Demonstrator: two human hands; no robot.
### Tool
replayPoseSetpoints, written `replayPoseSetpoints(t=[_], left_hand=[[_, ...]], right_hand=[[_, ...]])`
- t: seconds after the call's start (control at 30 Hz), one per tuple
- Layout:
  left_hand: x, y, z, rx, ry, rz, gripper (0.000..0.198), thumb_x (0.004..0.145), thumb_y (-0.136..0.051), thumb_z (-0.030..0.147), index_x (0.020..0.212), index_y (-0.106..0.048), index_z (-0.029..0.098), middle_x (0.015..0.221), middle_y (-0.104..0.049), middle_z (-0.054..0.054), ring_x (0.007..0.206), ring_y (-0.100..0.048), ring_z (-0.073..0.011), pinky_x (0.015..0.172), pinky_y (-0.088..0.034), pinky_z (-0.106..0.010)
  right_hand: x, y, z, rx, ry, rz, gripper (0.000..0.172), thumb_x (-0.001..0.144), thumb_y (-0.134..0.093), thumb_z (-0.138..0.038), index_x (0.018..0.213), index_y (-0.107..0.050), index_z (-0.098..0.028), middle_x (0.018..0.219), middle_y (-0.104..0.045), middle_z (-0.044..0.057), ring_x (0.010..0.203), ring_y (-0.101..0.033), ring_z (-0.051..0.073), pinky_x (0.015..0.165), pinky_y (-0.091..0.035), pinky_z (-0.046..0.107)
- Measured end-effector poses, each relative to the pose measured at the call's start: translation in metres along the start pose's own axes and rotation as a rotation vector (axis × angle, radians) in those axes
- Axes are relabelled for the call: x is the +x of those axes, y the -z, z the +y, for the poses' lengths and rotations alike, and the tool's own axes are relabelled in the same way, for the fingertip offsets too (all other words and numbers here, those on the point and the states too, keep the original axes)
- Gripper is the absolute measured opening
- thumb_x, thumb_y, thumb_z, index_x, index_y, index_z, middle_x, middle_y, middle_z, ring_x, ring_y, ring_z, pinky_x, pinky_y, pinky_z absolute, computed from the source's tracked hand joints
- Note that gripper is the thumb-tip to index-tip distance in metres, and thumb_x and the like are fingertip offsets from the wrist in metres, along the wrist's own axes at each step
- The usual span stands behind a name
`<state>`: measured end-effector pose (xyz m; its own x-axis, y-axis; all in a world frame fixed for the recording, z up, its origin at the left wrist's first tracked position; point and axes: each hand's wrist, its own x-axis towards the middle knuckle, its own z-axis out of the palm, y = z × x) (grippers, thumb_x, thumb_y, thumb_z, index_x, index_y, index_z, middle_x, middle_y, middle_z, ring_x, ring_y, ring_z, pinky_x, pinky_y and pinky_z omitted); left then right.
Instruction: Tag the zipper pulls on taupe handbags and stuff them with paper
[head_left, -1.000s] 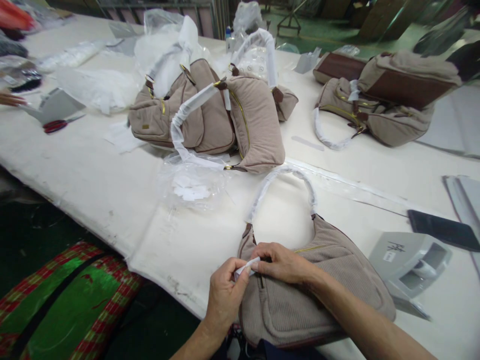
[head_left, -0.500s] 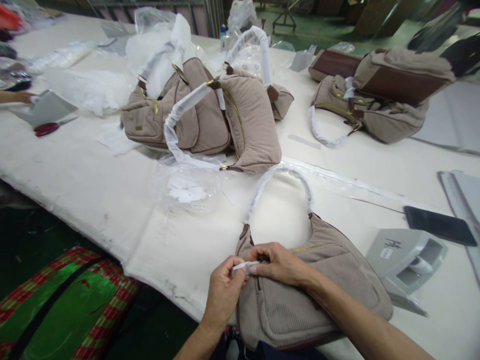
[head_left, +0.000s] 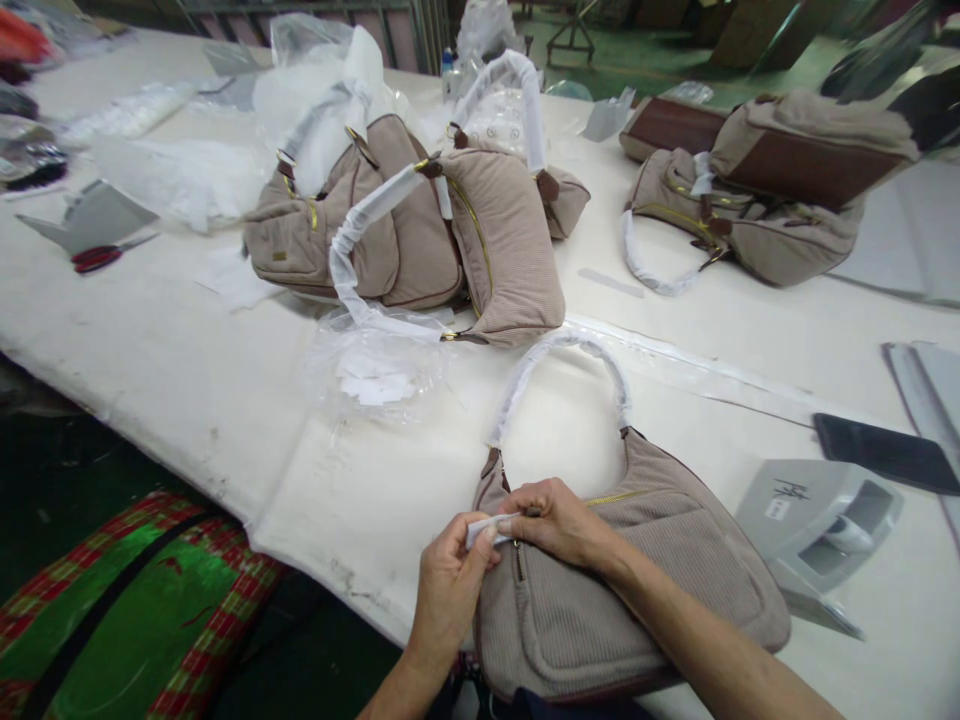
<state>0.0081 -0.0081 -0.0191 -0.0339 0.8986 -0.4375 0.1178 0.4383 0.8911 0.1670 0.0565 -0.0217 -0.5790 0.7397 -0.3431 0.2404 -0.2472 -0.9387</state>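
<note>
A taupe corduroy handbag (head_left: 637,600) lies in front of me, its handle (head_left: 574,340) wrapped in white paper and arched away from me. Over the bag's left end, my left hand (head_left: 454,565) pinches a small strip of white paper (head_left: 486,530) between thumb and fingers. Closed on the strip's right end is my right hand (head_left: 559,520); a dark brown bit shows at its fingers, perhaps a zipper pull. Just below the fingers a short zipper (head_left: 519,562) runs down the bag's front.
More taupe handbags (head_left: 517,240) stand farther back, with others (head_left: 795,200) at the back right. A bag of paper slips (head_left: 375,380), red scissors (head_left: 97,258), a grey tape dispenser (head_left: 817,520) and a dark phone (head_left: 885,452) lie about. A plaid sack (head_left: 142,600) is below the table's edge.
The white strip shows flatter and wider between my fingers, and the short zipper is more exposed. Another person's hand at the far left has gone out of view.
</note>
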Motion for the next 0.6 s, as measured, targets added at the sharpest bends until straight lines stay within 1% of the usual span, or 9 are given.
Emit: replayPoseSetpoints(t=[0.03,0.1,0.2,0.3,0.37,0.5,0.6], left_hand=[[0.0004,0.0009,-0.0021,-0.085,0.038,-0.006,0.027,0.077,-0.056,0.038,0.095,-0.058,0.017,0.077,-0.064,-0.002,0.065,-0.057,-0.0145,0.062,-0.045,-0.024],[0.0017,0.0029,-0.0045,-0.190,0.102,-0.024,0.031,0.074,-0.060,0.038,0.096,-0.058,0.015,0.081,-0.066,-0.004,0.065,-0.058,-0.0141,0.062,-0.047,-0.024],[0.0049,0.0037,-0.0038,-0.223,0.178,-0.044,0.023,0.073,-0.060,0.034,0.085,-0.059,0.013,0.069,-0.063,-0.002,0.059,-0.058,-0.0125,0.056,-0.047,-0.023],[0.0081,0.0009,-0.0007,-0.272,0.237,-0.001,0.016,0.070,-0.060,0.028,0.078,-0.056,0.015,0.059,-0.059,0.001,0.053,-0.056,-0.0116,0.049,-0.046,-0.021],[0.0091,-0.0010,0.0005,-0.297,0.257,0.013,0.016,0.068,-0.060,0.027,0.077,-0.055,0.015,0.056,-0.057,0.003,0.051,-0.055,-0.0111,0.048,-0.045,-0.020],[0.0085,-0.0017,-0.0005,-0.364,0.263,-0.013,0.020,0.066,-0.063,0.026,0.080,-0.054,0.015,0.062,-0.058,0.002,0.052,-0.056,-0.0106,0.049,-0.046,-0.021],[0.0078,-0.0030,-0.0018,-0.382,0.260,0.022,0.017,0.065,-0.062,0.025,0.077,-0.053,0.015,0.060,-0.058,0.003,0.051,-0.055,-0.0101,0.048,-0.045,-0.020]], right_hand=[[-0.0010,-0.0010,-0.0007,-0.048,0.037,0.020,0.015,0.077,-0.058,-0.024,0.077,-0.068,-0.013,0.066,-0.061,-0.001,0.062,-0.052,0.010,0.057,-0.037,0.020],[-0.0028,-0.0029,-0.0022,-0.138,0.096,0.061,0.012,0.078,-0.057,-0.020,0.074,-0.068,-0.014,0.066,-0.060,-0.001,0.062,-0.051,0.010,0.057,-0.036,0.019],[-0.0040,-0.0055,-0.0030,-0.221,0.134,0.099,0.010,0.077,-0.058,-0.016,0.072,-0.067,-0.015,0.065,-0.058,-0.002,0.063,-0.052,0.010,0.058,-0.036,0.019],[-0.0034,-0.0075,-0.0020,-0.255,0.151,0.102,0.009,0.076,-0.059,-0.013,0.072,-0.066,-0.016,0.066,-0.058,-0.002,0.066,-0.052,0.010,0.060,-0.037,0.019],[-0.0027,-0.0085,-0.0008,-0.268,0.154,0.100,0.009,0.077,-0.059,-0.015,0.072,-0.066,-0.016,0.066,-0.058,-0.002,0.065,-0.053,0.011,0.060,-0.037,0.019],[-0.0017,-0.0104,0.0011,-0.297,0.135,0.128,0.008,0.077,-0.058,-0.016,0.074,-0.066,-0.016,0.068,-0.059,-0.001,0.068,-0.053,0.011,0.062,-0.037,0.021],[-0.0023,-0.0096,-0.0026,-0.273,0.107,0.126,0.008,0.076,-0.058,-0.015,0.073,-0.065,-0.015,0.069,-0.060,-0.001,0.068,-0.053,0.012,0.062,-0.038,0.021]])
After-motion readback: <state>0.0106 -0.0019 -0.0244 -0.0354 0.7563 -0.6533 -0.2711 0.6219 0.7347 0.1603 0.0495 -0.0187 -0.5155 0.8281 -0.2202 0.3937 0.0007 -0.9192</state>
